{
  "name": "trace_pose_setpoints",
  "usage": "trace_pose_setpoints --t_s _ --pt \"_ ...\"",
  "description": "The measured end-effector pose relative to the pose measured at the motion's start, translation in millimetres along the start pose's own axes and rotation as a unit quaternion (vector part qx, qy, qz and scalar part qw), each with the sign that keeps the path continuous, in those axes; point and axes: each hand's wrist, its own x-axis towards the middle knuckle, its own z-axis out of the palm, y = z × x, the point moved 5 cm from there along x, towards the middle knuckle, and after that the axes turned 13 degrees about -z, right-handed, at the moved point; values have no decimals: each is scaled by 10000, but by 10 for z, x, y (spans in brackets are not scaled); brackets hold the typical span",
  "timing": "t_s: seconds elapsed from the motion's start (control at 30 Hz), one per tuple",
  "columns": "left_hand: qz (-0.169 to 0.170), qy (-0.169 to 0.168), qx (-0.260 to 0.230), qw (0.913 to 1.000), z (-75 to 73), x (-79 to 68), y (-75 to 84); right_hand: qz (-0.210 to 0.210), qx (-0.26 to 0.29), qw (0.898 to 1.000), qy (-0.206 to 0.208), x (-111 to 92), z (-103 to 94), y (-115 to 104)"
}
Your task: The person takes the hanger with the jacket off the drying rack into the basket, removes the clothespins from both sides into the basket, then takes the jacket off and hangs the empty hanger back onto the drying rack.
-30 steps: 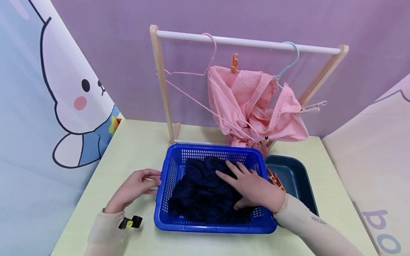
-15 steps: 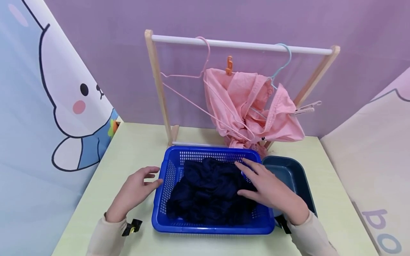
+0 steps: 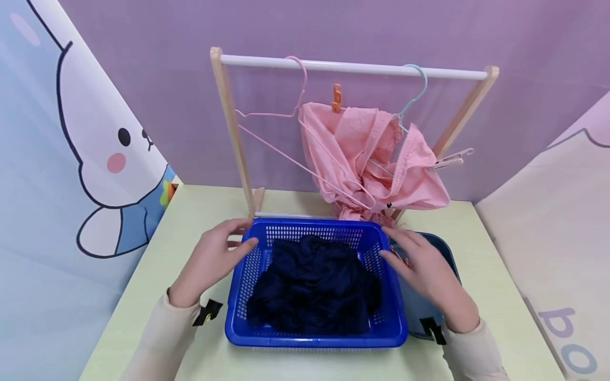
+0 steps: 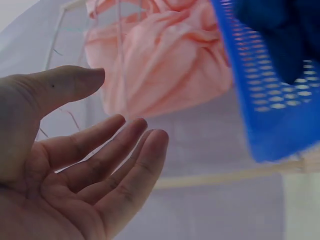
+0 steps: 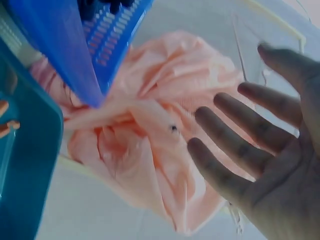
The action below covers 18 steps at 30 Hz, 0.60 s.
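Wearing beige sleeves (image 3: 162,328), with black strap ends (image 3: 208,312) sticking out near the wrists. Working over a pale table (image 3: 200,206). Facing a blue perforated basket (image 3: 316,341), with dark cloth (image 3: 310,286) lying bunched inside, well below the rim. Holding the left hand (image 3: 214,259) just beside the basket's back left corner, with fingers relaxed and parted and the thumb standing away from them; showing a gap to the basket in the left wrist view. Holding the right hand (image 3: 429,270) just beside the basket's right rim, with fingers spread and nearly straight; likewise showing a gap in the right wrist view. Overlapping in the head view, under that hand, with a teal tray (image 5: 30,170) lying just right of the basket and bearing orange clips (image 5: 7,125).

Looking farther back to a wooden rack (image 3: 231,121) with a white crossbar (image 3: 357,66), standing behind the basket. Seeing a pink hanger (image 3: 267,114) and a light blue hanger (image 3: 419,95) hooked over it, with a crumpled pink garment (image 3: 367,153) hanging below. Finding an orange peg (image 3: 336,98) at the garment's top edge and a pale peg (image 3: 452,160) at its right side. Ending at a purple backdrop (image 3: 190,106).
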Motion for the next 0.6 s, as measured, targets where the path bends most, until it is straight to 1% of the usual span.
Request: trace_pose_setpoints --t_s 0.07,0.13,0.2,0.27,0.4,0.47,0.5,0.6 --pt "178 35 -16 9998 -30 71 152 63 -151 9991 383 1 -109 74" --pt "351 60 -50 9994 -54 135 298 256 -310 9968 688 6 -224 169" --pt "527 71 -111 9985 -63 197 436 544 -569 9924 951 11 -334 286" --pt "713 42 -183 9973 -61 253 563 838 -811 9848 1288 18 -435 410" --pt "1101 8 -222 9937 -11 357 767 1260 -1204 9642 1996 55 -574 645" --pt "1284 9 -191 9915 27 398 854 1373 -1299 9583 2141 97 -609 743" --pt "1372 10 -172 9904 48 417 894 1435 -1337 9570 2139 121 -617 785" --pt "1573 27 -93 9875 105 463 1013 1555 -1432 9570 1985 183 -625 900"
